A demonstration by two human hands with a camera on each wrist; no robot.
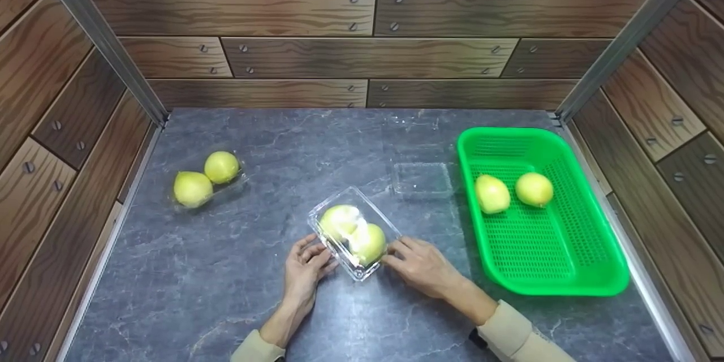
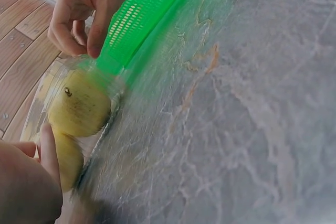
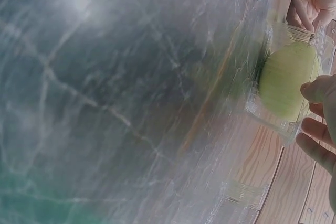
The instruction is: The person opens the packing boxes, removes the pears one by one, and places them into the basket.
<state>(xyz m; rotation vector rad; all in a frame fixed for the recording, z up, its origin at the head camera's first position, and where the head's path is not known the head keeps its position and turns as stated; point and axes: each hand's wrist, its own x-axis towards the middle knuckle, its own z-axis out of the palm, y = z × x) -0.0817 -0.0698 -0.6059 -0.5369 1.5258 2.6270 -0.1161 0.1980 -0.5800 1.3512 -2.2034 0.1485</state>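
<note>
A clear container [image 1: 375,214] is resting mid-worktop [image 1: 169,294], lying at an angle and enclosing two pears [image 1: 338,220]. The left hand [image 1: 304,274] is pinching its left edge and the right hand [image 1: 424,268] its right edge; this opposed grip is probably preventing sideways slipping. Glare is obscuring whether it is fully closed. To the left, a second container [image 1: 237,182] is carrying two pears [image 1: 193,189], apparently set aside. Rightward, a third container [image 1: 421,181] is lying near a green basket [image 1: 557,289], whose two loose pears [image 1: 534,189] are sitting presumably within easy reach.
</note>
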